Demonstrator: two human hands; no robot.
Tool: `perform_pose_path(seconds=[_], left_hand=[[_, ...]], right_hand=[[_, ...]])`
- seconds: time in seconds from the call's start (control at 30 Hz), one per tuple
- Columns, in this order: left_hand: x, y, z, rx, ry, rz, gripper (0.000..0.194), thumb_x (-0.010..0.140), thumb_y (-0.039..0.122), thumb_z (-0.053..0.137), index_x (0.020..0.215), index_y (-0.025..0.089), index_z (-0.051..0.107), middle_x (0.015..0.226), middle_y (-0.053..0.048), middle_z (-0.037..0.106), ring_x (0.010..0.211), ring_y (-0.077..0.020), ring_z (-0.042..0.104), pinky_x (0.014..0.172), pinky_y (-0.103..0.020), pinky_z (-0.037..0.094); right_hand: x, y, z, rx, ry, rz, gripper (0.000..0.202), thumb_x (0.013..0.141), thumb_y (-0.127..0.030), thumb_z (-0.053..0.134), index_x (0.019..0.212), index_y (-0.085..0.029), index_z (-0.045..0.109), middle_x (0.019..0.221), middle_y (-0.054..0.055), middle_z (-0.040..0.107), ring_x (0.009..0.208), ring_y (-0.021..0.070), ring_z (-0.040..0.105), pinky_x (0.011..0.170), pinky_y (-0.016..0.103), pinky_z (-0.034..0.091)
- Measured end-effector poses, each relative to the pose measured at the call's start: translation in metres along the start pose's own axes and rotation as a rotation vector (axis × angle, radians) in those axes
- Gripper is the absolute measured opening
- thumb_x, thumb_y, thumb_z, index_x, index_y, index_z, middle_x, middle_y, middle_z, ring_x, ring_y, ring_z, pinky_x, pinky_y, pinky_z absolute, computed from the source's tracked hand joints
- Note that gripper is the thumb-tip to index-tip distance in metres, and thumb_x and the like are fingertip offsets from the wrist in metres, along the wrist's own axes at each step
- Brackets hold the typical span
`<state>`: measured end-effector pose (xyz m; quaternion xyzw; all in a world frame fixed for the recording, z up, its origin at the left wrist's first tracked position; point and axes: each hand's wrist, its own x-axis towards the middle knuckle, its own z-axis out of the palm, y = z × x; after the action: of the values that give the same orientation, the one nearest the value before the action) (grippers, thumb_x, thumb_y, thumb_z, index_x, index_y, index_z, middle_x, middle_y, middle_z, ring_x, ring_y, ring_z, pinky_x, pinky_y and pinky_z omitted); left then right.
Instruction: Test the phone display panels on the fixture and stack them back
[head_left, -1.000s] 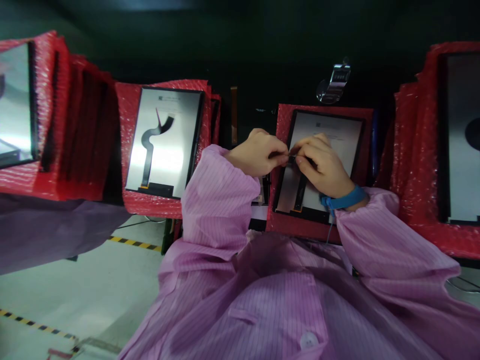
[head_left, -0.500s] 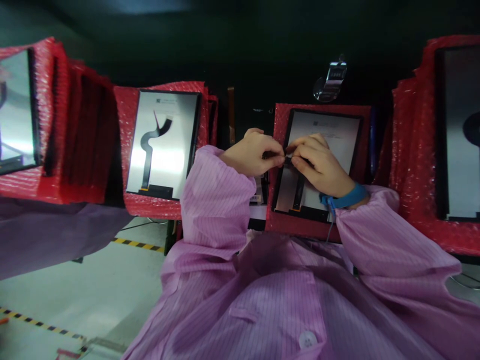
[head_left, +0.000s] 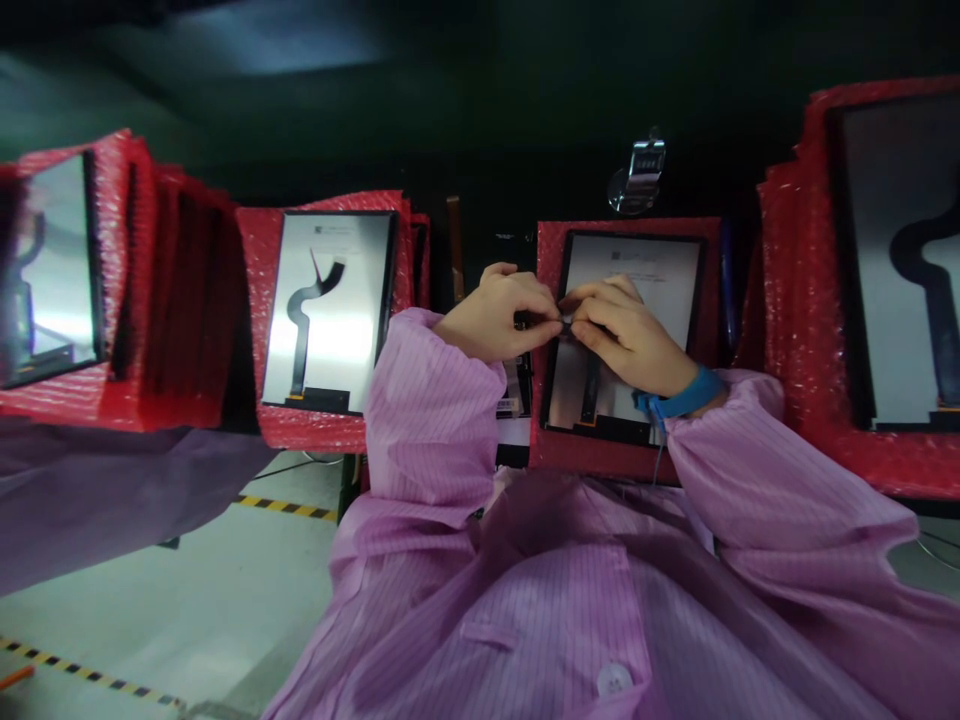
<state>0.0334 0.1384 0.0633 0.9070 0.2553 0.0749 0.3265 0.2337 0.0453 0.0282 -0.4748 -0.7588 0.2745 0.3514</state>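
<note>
Dark table (head_left: 566,190) ahead; on it, red bubble wrap (head_left: 600,460) lies beneath the screen (head_left: 664,265), over which my left grip (head_left: 502,315) and right grip (head_left: 637,342) together pinch a small dark piece (head_left: 566,327).

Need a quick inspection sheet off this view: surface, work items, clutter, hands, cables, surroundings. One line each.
Surface: dark bench, deep in shadow, detail mostly lost.
Work items: panel lying on red bubble wrap; dark ribbon runs up from its near edge, partly hidden by the right hand.
Clutter: small chrome device beyond the panel; brown strip; left stack and right stack, both red-wrapped.
Hands: left hand and right hand fingertips meet around a small dark piece; grip unclear.
Cables: thin cord hanging from the blue wrist strap.
Surroundings: pale floor, yellow-black tape; purple cloth at far left.
</note>
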Motion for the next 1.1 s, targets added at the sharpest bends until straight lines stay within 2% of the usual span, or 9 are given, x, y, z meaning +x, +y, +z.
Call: perform_pose_path(seconds=[0.43,0.63,0.73,0.83,0.9,0.97,1.0,1.03,1.1], left_hand=[[0.004,0.0,0.005,0.002,0.039,0.05,0.015,0.08,0.031,0.063,0.069,0.023,0.068,0.076,0.0,0.073,0.082,-0.0184,0.068,0.103,-0.045,0.042],[0.007,0.005,0.011,0.065,0.121,0.01,0.009,0.074,0.027,0.066,0.068,0.022,0.065,0.074,0.0,0.07,0.086,-0.0209,0.066,0.106,-0.052,0.037],[0.005,0.006,0.009,0.088,0.166,-0.023,0.009,0.075,0.027,0.069,0.069,0.022,0.066,0.078,-0.001,0.071,0.091,-0.0232,0.066,0.112,-0.057,0.032],[-0.011,0.014,0.007,0.073,0.377,-0.051,0.014,0.084,0.033,0.066,0.09,0.021,0.072,0.101,-0.006,0.073,0.103,-0.0253,0.065,0.11,-0.053,0.039],[-0.033,0.025,0.011,0.089,0.666,-0.106,0.021,0.094,0.035,0.056,0.102,0.021,0.069,0.11,-0.008,0.071,0.11,-0.0241,0.063,0.102,-0.045,0.048],[-0.059,0.04,0.025,0.098,0.988,-0.199,0.021,0.1,0.03,0.045,0.101,0.023,0.065,0.101,-0.007,0.069,0.103,-0.0205,0.064,0.093,-0.04,0.052],[-0.072,0.049,0.036,0.054,1.074,-0.221,0.021,0.101,0.027,0.043,0.098,0.024,0.063,0.094,-0.005,0.068,0.094,-0.0191,0.064,0.085,-0.038,0.055],[-0.082,0.058,0.049,-0.007,1.059,-0.219,0.019,0.101,0.026,0.043,0.095,0.024,0.062,0.088,-0.004,0.067,0.085,-0.0178,0.064,0.077,-0.035,0.056],[-0.097,0.072,0.078,-0.054,0.827,-0.197,0.014,0.099,0.022,0.049,0.097,0.023,0.062,0.089,-0.004,0.07,0.083,-0.0169,0.067,0.075,-0.032,0.058]], right_hand=[[-0.001,0.001,0.001,0.008,0.004,0.014,0.023,0.1,-0.033,0.046,0.086,-0.023,0.06,0.117,0.007,0.068,0.105,0.0262,0.05,0.096,0.048,0.039],[-0.001,0.001,0.005,-0.009,0.033,0.0,0.024,0.102,-0.035,0.045,0.087,-0.023,0.059,0.111,0.008,0.068,0.103,0.0255,0.052,0.097,0.047,0.04],[-0.003,-0.004,0.004,0.003,0.142,0.025,0.028,0.104,-0.04,0.039,0.096,-0.023,0.059,0.114,0.008,0.066,0.11,0.0255,0.055,0.102,0.048,0.04],[-0.019,-0.018,-0.002,-0.023,0.322,0.112,0.031,0.104,-0.045,0.038,0.111,-0.023,0.059,0.121,0.011,0.063,0.119,0.0274,0.054,0.106,0.049,0.041],[-0.041,-0.032,-0.006,-0.068,0.413,0.202,0.031,0.103,-0.046,0.041,0.114,-0.023,0.059,0.119,0.012,0.063,0.116,0.0285,0.055,0.102,0.05,0.045],[-0.07,-0.047,-0.006,-0.113,0.433,0.304,0.031,0.102,-0.045,0.045,0.118,-0.023,0.058,0.117,0.012,0.064,0.111,0.0288,0.056,0.097,0.049,0.048],[-0.086,-0.054,-0.005,-0.143,0.425,0.342,0.032,0.101,-0.045,0.046,0.121,-0.023,0.057,0.118,0.012,0.064,0.111,0.0289,0.057,0.096,0.049,0.049],[-0.101,-0.06,-0.003,-0.184,0.413,0.381,0.034,0.101,-0.045,0.047,0.123,-0.021,0.056,0.119,0.013,0.064,0.112,0.0295,0.057,0.097,0.049,0.049],[-0.128,-0.07,0.002,-0.274,0.374,0.456,0.04,0.101,-0.046,0.046,0.128,-0.017,0.055,0.123,0.016,0.063,0.116,0.0317,0.057,0.101,0.051,0.048]])
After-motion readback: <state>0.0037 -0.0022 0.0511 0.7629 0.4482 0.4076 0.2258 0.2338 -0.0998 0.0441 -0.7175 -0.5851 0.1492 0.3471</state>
